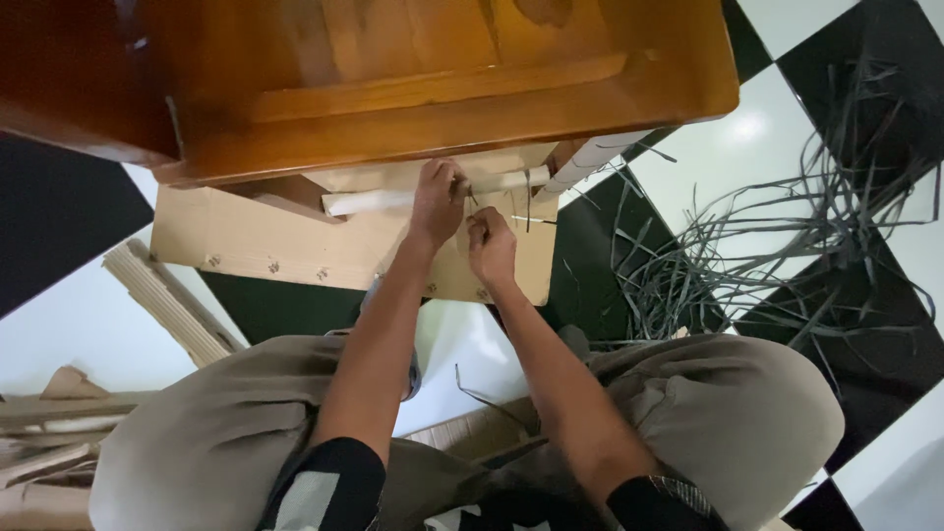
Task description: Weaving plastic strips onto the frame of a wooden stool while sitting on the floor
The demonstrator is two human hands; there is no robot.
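Note:
I sit on a checkered floor facing a wooden cabinet point(413, 69). My left hand point(438, 197) grips a white tube point(364, 201) that lies across a sheet of cardboard point(256, 246) under the cabinet's edge. Just to its right, my right hand point(490, 248) pinches a thin dark strip point(526, 218) close to the tube. Both forearms reach forward between my knees, and the fingertips of the two hands nearly touch.
A loose heap of thin dark strips point(767, 256) spreads over the floor to the right. Folded cardboard pieces point(167, 300) lie at the left, with more scraps point(49, 423) near my left knee. A white turned cabinet leg point(590, 157) stands beside the tube.

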